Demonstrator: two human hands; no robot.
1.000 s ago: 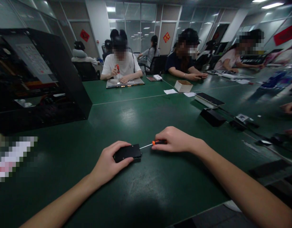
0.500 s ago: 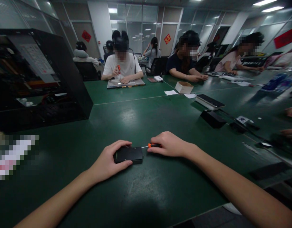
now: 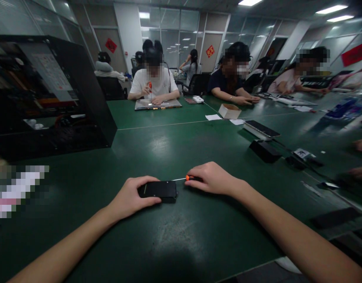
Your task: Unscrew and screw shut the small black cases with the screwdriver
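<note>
Shot from head; looked forward and down over desk (image 3: 145, 151), near left hand (image 3: 133, 197) and right hand (image 3: 212, 177), out to glass wall (image 3: 170, 33).

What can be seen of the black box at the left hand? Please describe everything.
The black box is a flat, rectangular block; metal or plastic, I cannot tell. Its top shows a pale mark near the left end and tiny bright spots, perhaps screws. It appears to lie flat on the green table, long side running left to right. The left hand grips its left part, thumb at the near edge. A screwdriver points at its right end; contact is unclear.
</note>
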